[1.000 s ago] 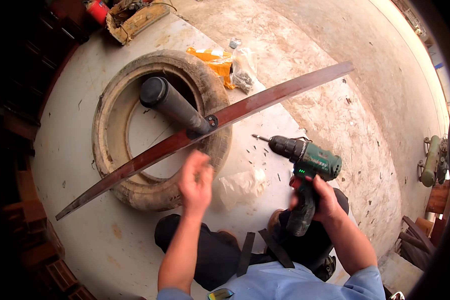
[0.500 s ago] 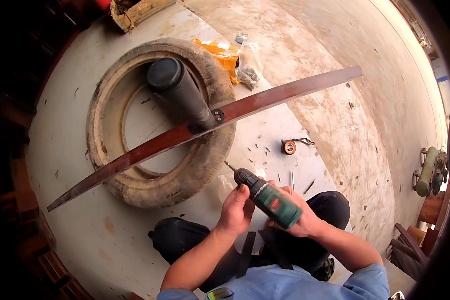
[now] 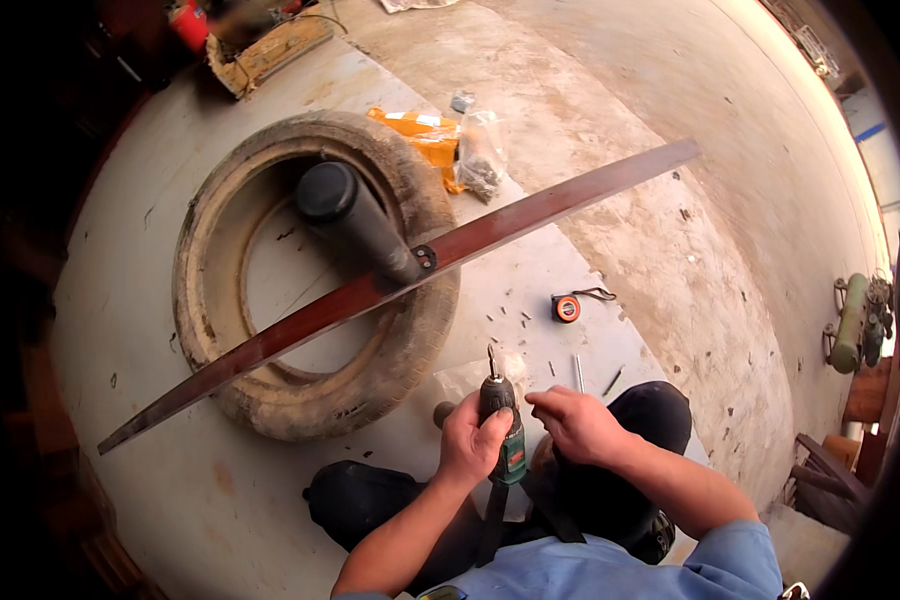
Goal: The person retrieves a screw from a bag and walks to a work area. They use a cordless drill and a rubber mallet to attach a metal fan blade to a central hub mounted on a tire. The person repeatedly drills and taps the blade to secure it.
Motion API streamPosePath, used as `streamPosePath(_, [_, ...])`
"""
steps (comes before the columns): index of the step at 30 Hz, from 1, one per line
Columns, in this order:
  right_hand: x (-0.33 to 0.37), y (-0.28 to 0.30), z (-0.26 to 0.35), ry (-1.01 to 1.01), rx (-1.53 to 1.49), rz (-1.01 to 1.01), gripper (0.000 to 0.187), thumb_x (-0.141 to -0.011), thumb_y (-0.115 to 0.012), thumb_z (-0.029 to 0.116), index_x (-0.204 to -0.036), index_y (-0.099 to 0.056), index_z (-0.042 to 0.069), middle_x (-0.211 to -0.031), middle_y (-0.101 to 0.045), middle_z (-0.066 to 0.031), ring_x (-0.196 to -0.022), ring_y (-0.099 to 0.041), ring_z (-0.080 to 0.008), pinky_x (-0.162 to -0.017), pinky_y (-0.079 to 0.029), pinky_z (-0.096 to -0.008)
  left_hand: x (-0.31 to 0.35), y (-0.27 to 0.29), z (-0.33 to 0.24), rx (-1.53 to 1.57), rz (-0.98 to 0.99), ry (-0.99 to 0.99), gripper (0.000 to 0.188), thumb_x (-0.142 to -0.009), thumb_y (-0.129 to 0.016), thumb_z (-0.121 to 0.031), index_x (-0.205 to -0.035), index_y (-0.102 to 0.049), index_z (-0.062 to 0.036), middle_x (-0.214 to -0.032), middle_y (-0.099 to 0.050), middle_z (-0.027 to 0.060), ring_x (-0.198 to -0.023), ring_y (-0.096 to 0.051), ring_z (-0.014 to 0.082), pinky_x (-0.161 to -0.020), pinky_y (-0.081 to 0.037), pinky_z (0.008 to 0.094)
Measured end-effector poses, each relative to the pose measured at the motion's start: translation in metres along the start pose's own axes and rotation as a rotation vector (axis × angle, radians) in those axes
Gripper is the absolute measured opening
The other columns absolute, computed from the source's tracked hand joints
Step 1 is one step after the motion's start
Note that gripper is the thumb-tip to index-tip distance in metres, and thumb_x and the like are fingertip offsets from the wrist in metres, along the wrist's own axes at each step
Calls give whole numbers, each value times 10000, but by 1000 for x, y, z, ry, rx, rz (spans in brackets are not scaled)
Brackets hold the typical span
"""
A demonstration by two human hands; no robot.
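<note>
My left hand (image 3: pixel 464 447) is wrapped round a green and black cordless drill (image 3: pixel 512 458), whose bit points away from me. Just to its right, my right hand (image 3: pixel 582 428) is off the drill, fingers curled and pressed together; whatever they may pinch is too small to make out. Beyond both hands, a long, curved reddish-brown wooden bar (image 3: pixel 315 318) lies across a dusty tyre (image 3: pixel 440 325). A black cylinder (image 3: pixel 355 220) leans inside the tyre, its near end against the bar at a small black fitting (image 3: pixel 424 258) with screws.
Several small screws (image 3: pixel 525 323) lie by an orange and black tape measure (image 3: pixel 566 309). A thin silver rod (image 3: pixel 579 373) and a dark one (image 3: pixel 614 380) lie nearer my knee. Orange packaging (image 3: pixel 420 135) and a clear bag (image 3: pixel 482 165) sit beyond the tyre.
My right hand has let go of the drill and moved a little to the right. The drill, now in my left hand alone, has swung from pointing up-left to pointing straight away from me.
</note>
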State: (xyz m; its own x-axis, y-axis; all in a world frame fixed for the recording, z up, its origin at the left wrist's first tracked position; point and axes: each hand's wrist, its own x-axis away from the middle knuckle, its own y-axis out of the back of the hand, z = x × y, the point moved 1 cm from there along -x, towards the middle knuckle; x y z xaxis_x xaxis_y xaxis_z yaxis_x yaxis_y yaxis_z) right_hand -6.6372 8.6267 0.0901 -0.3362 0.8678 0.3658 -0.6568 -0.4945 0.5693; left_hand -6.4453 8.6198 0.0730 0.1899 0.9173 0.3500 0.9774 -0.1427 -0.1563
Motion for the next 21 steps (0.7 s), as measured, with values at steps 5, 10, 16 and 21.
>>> streamPosePath(5, [-8,14,13,-255,-427,-51,327,-952,-622,226,-1155,-660,-27,-1061,-697,-186,-942,-681,-250,-833,-527,-335,5,-6,-1,-259,60,-85,253,-866,-603,-236,-934,-634,6,-797,-645,94,-704,-593,202,-665,-487,346])
streamPosePath(10, [-5,12,15,-229,-554,-47,434,-934,-663,297,-1188,-634,-54,-1001,-705,-163,-907,-656,-174,-802,-523,-312,7,-13,1,-319,20,-215,238,-852,-632,-250,-877,-615,-13,-749,-611,171,-725,-596,389,-655,-464,451])
streamPosePath(16, [-7,6,20,-344,-454,143,431,-890,-667,385,-1008,-661,-30,-745,-662,-121,-683,-618,-144,-640,-503,-334,15,-14,21,-503,81,-258,236,-814,-637,-226,-965,-637,-44,-848,-649,165,-823,-610,395,-750,-482,478])
streamPosePath(21, [-13,5,23,-380,-331,188,457,-878,-660,417,-976,-663,-29,-776,-669,-166,-714,-645,-217,-673,-513,-366,19,-8,25,-527,135,-93,229,-821,-630,-256,-940,-633,-60,-854,-667,158,-825,-621,407,-775,-480,495])
